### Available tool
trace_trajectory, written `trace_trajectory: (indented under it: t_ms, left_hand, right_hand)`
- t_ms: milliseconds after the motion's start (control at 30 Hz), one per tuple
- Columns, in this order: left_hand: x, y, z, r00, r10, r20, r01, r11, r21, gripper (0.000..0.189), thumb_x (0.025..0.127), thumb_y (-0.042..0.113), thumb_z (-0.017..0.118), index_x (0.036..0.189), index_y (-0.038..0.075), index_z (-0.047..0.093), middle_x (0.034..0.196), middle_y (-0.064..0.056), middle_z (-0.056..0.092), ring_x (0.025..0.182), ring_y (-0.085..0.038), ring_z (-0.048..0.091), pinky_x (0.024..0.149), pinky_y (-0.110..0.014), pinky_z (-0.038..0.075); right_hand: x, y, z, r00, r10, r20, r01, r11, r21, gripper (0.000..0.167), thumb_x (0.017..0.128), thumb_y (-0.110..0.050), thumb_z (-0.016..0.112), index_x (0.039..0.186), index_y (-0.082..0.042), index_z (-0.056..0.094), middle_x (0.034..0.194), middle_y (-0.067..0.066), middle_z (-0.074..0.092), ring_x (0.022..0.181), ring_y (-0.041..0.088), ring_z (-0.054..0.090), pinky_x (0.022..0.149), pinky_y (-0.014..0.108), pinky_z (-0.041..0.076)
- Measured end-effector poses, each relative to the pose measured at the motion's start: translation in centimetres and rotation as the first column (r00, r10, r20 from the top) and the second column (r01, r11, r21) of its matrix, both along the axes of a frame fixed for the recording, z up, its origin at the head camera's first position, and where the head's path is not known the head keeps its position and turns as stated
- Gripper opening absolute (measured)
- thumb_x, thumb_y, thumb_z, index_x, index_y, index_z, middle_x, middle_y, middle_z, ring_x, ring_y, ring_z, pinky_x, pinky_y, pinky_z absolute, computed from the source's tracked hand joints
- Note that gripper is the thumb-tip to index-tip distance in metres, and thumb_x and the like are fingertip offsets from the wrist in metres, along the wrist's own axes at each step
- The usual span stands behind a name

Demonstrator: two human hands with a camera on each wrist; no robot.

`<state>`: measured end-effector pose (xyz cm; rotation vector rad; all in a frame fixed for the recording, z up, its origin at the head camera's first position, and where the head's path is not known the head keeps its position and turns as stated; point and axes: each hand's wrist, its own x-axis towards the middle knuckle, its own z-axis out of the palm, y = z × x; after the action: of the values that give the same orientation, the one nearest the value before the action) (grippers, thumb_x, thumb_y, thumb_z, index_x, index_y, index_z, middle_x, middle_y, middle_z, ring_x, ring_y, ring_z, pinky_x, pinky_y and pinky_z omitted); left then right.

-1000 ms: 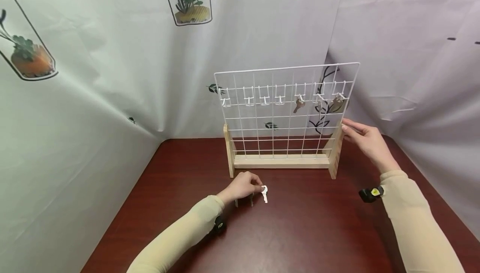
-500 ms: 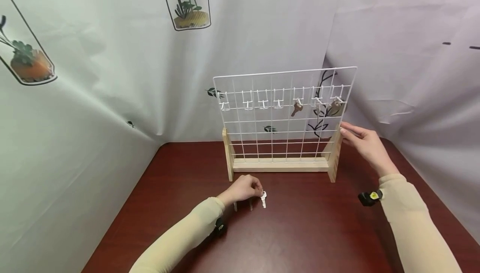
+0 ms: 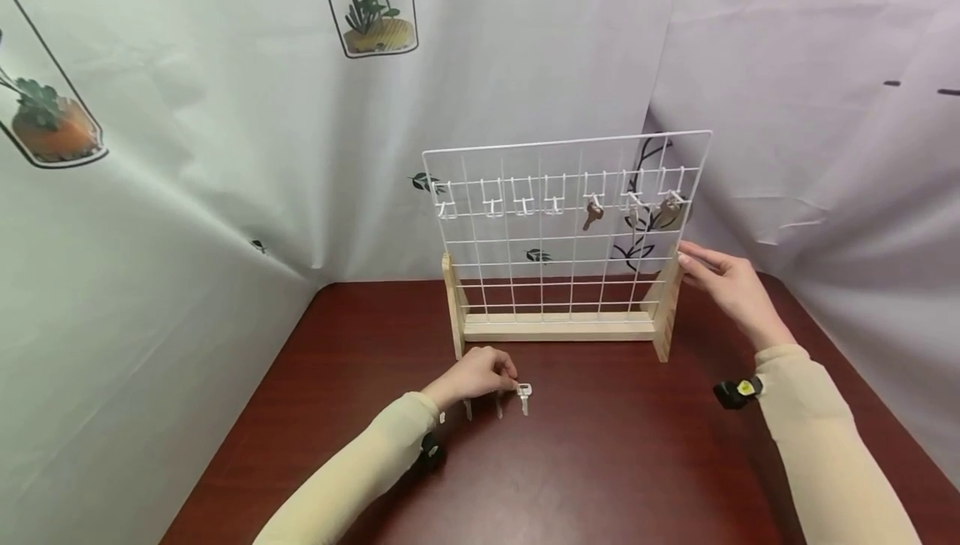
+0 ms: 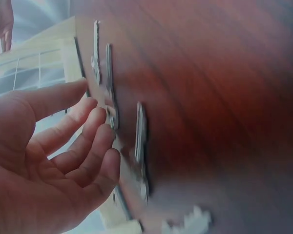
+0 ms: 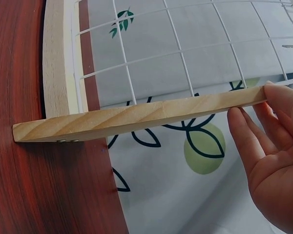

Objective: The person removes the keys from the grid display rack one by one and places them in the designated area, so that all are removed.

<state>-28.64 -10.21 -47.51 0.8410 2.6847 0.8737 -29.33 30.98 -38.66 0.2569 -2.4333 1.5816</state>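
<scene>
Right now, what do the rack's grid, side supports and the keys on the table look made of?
Grid: probably metal wire, white-coated, given its thin bars. Side supports: pale wood, seemingly unvarnished, with grain showing. Keys: likely metal, from their silvery shine.

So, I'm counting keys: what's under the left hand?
Two key shafts stick out from under the left hand, on the table; in the head view, the hand covers their upper parts. A pale bit, perhaps another key's, shows beside the sleeve, the rest covered.
</scene>
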Motion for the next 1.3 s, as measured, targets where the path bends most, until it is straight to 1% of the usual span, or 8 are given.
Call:
trace_trajectory:
  t_ms: [67, 300, 433, 633, 700, 867, 1000, 1300]
  left_hand:
    - [0.0, -0.6, 0.1, 1.0, 0.001, 0.008, -0.001, 1.0, 0.0, 0.005, 0.086, 0.015, 0.078, 0.086, 0.012, 0.073, 0.072, 0.009, 0.066, 0.06, -0.003, 0.054, 0.058, -0.022, 0.045]
    - [-0.5, -1.7, 0.5, 0.998, -0.007, 0.057, 0.006, 1.0, 0.021, 0.01, 0.085, 0.015, 0.079, 0.09, 0.01, 0.072, 0.071, 0.009, 0.064, 0.064, -0.005, 0.055, 0.062, -0.024, 0.045]
    - [-0.3, -1.9, 0.3, 0.997, -0.019, 0.079, 0.019, 1.0, 0.002, 0.014, 0.084, 0.017, 0.081, 0.09, 0.01, 0.071, 0.07, 0.009, 0.06, 0.064, -0.005, 0.053, 0.064, -0.024, 0.045]
    - [-0.1, -1.5, -0.1, 0.998, -0.029, 0.052, 0.03, 0.999, -0.02, 0.013, 0.084, 0.017, 0.082, 0.088, 0.012, 0.07, 0.072, 0.01, 0.059, 0.068, -0.005, 0.053, 0.067, -0.025, 0.046]
    - [-0.2, -1.5, -0.2, 0.998, -0.042, 0.039, 0.043, 0.999, -0.022, 0.012, 0.084, 0.017, 0.082, 0.087, 0.013, 0.07, 0.072, 0.011, 0.059, 0.069, -0.005, 0.053, 0.067, -0.025, 0.046]
    - [-0.4, -2.1, -0.2, 0.997, -0.075, 0.025, 0.075, 0.997, -0.001, 0.009, 0.084, 0.015, 0.082, 0.084, 0.014, 0.073, 0.073, 0.01, 0.06, 0.07, -0.004, 0.054, 0.067, -0.024, 0.046]
    - [-0.4, -2.6, -0.1, 0.997, -0.065, 0.047, 0.065, 0.998, 0.009, 0.009, 0.084, 0.013, 0.082, 0.083, 0.013, 0.074, 0.072, 0.009, 0.061, 0.069, -0.005, 0.054, 0.065, -0.023, 0.045]
    - [-0.6, -3.0, 0.2, 0.994, -0.103, 0.042, 0.103, 0.995, -0.004, 0.006, 0.089, 0.015, 0.078, 0.087, 0.014, 0.073, 0.073, 0.009, 0.061, 0.069, -0.008, 0.056, 0.065, -0.023, 0.045]
  right_hand:
    - [0.2, 0.1, -0.1, 1.0, 0.001, 0.002, -0.001, 1.0, 0.003, 0.056, 0.104, -0.03, 0.058, 0.147, 0.004, 0.046, 0.143, 0.03, 0.047, 0.093, -0.009, 0.065, 0.082, 0.01, 0.05]
    - [0.2, 0.7, 0.3, 1.0, -0.027, 0.011, 0.027, 1.0, -0.013, 0.057, 0.103, -0.032, 0.059, 0.148, 0.0, 0.047, 0.142, 0.01, 0.055, 0.093, -0.01, 0.065, 0.082, 0.01, 0.05]
    - [0.1, 0.9, 0.2, 1.0, -0.021, 0.005, 0.021, 1.0, -0.022, 0.054, 0.104, -0.027, 0.058, 0.147, 0.003, 0.045, 0.143, 0.009, 0.054, 0.093, -0.01, 0.065, 0.082, 0.01, 0.05]
    - [0.2, 1.1, 0.0, 1.0, -0.009, -0.007, 0.009, 0.998, -0.066, 0.054, 0.103, -0.023, 0.06, 0.146, 0.006, 0.045, 0.125, -0.017, 0.06, 0.093, -0.009, 0.066, 0.081, 0.011, 0.051]
    - [0.2, 1.1, 0.0, 1.0, -0.009, -0.011, 0.008, 0.997, -0.08, 0.054, 0.103, -0.023, 0.06, 0.145, 0.007, 0.045, 0.123, -0.021, 0.06, 0.093, -0.01, 0.065, 0.081, 0.011, 0.051]
    - [0.0, 0.6, 0.0, 1.0, -0.008, -0.014, 0.007, 0.997, -0.072, 0.055, 0.102, -0.026, 0.061, 0.145, 0.006, 0.047, 0.132, -0.011, 0.059, 0.094, -0.01, 0.065, 0.081, 0.012, 0.052]
    - [-0.3, 0.2, -0.1, 1.0, 0.007, -0.008, -0.008, 0.996, -0.088, 0.055, 0.102, -0.027, 0.061, 0.145, 0.005, 0.047, 0.135, -0.006, 0.059, 0.096, -0.008, 0.065, 0.083, 0.014, 0.052]
    - [-0.6, 0.0, -0.1, 1.0, 0.019, -0.015, -0.021, 0.993, -0.113, 0.056, 0.102, -0.025, 0.062, 0.144, 0.008, 0.046, 0.133, -0.01, 0.061, 0.095, -0.007, 0.067, 0.082, 0.014, 0.053]
